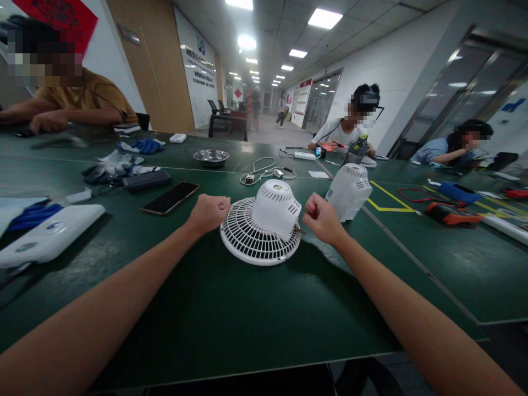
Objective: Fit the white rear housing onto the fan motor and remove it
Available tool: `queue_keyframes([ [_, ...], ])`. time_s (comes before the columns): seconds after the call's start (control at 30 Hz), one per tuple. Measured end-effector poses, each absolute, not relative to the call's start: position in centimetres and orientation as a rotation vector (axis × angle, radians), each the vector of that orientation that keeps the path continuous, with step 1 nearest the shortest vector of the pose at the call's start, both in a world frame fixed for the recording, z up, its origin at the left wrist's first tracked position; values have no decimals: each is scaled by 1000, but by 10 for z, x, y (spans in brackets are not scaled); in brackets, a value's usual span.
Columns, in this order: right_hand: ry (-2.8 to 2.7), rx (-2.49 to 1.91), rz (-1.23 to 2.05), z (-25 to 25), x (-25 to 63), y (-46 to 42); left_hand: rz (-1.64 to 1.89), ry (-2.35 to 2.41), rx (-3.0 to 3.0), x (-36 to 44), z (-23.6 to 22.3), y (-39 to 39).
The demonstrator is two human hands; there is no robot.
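A white fan head lies grille-down on the green table, its round grille [239, 231] flat and its motor housing [274, 209] on top. My left hand [209, 213] is closed in a fist at the grille's left edge; whether it touches is hard to tell. On the other side my right hand [324, 219] is also a fist, a small gap from the housing. A small brownish piece sticks out of the housing's lower right side. Just behind my right hand stands a white vented plastic housing [350, 190], partly covered by it. Neither fist shows anything held.
To the left lie a phone [171, 198], a dark case [146, 180], gloves [113, 165] and a white device [53, 234]. Behind the fan are a metal bowl [211, 158] and a white cable [264, 171]. An orange multimeter [451, 213] lies right. Several people sit around the table.
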State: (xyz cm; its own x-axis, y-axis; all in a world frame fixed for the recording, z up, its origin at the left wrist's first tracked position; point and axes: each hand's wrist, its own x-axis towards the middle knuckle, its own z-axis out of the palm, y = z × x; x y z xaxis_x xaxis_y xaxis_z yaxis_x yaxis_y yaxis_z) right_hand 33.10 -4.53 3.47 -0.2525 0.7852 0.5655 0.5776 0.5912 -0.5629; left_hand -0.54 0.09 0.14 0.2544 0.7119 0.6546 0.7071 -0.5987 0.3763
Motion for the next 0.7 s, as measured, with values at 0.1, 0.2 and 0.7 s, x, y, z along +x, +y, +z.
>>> queue_keyframes([
  [0.1,-1958,-1186,143,33,333,-44,1297,1473,2450,-6,2,0],
  [0.2,-1955,-1201,118,32,332,-45,1325,1496,2426,-6,1,1],
  [0.7,-1864,-1011,239,26,326,-51,820,1704,2297,-23,-7,14],
])
